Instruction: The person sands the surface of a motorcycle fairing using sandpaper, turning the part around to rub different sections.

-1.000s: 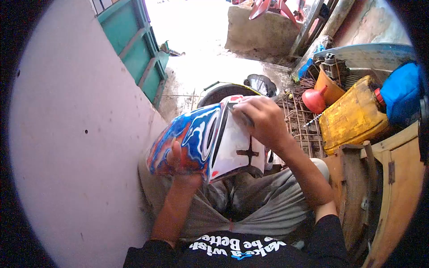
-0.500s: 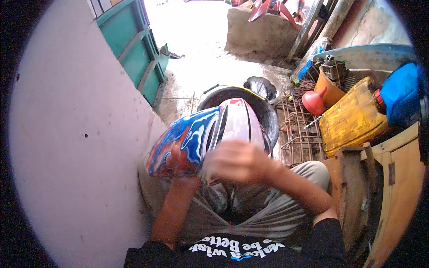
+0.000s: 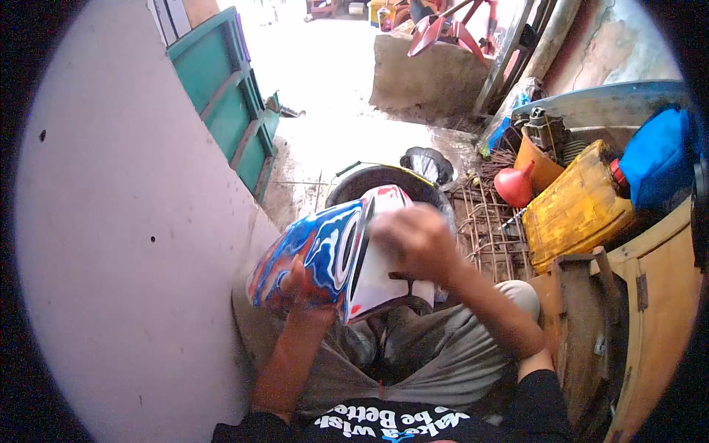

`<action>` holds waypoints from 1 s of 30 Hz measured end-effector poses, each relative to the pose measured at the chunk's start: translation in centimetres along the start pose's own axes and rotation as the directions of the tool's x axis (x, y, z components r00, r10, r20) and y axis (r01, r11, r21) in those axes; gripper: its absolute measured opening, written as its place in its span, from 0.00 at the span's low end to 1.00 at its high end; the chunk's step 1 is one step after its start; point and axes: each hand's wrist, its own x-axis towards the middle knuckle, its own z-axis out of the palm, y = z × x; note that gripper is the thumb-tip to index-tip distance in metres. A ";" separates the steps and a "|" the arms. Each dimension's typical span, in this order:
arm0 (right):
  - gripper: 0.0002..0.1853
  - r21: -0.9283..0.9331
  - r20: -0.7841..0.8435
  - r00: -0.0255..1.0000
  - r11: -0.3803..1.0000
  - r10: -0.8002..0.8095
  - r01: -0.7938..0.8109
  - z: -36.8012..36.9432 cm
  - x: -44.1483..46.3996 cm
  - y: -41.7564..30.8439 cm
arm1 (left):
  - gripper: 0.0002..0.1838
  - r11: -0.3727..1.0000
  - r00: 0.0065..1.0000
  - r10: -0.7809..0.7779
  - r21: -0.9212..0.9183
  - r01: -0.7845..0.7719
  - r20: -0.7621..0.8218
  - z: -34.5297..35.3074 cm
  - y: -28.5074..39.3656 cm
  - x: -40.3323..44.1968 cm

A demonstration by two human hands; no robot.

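Observation:
A glossy painted shell [image 3: 304, 247], like a motorcycle body panel, rests across my lap. One side has blue, red and white swirls; the other is white with black lines and red patches. My left hand [image 3: 297, 295] grips its lower left part, thumb on the swirled face and some fingers hidden. Over the white face, my right hand [image 3: 417, 242] is curled and blurred by motion. A greyish patch shows at its fingers, too smeared to name. Just beyond the shell stands a dark basin [image 3: 384, 179] with a yellow-edged rim.
A pale wall [image 3: 133, 244] stands close on my left, beside a green door [image 3: 225, 103]. To the right are a rusty wire grid [image 3: 489, 229], a red funnel [image 3: 515, 184], a dirty yellow jerrycan [image 3: 580, 210] and wooden furniture [image 3: 661, 295]. A dark scalloped dish [image 3: 428, 164] lies beyond the basin.
My right hand has moved up and to the right over the white face, uncovering its lower edge. The shell sits slightly lower in view, still held by my left hand.

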 end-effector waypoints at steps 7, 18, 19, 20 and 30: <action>0.12 -0.111 -0.002 0.991 0.985 0.133 -0.132 -0.2 0.5 2.2 | 0.48 0.995 0.984 -0.057 0.072 0.070 -0.169 -1.8 -0.1 -0.9; 0.09 -0.124 0.044 0.998 0.992 0.038 -0.032 -0.2 0.1 0.6 | 0.51 0.977 0.995 0.101 0.192 -0.095 -0.021 1.7 0.8 -0.5; 0.09 -0.021 0.002 0.994 0.994 -0.109 0.109 0.4 -0.2 -1.1 | 0.51 0.997 0.994 0.056 -0.060 -0.050 0.095 1.0 0.3 0.0; 0.09 0.082 -0.053 0.968 0.965 -0.245 0.249 1.3 -0.5 -3.3 | 0.51 0.954 0.976 0.038 -0.299 0.028 0.213 -0.7 -0.7 0.6; 0.09 0.103 -0.015 0.954 0.949 -0.299 0.299 0.5 -0.3 -4.2 | 0.54 0.998 0.990 -0.033 0.050 0.026 0.136 -1.8 0.6 0.6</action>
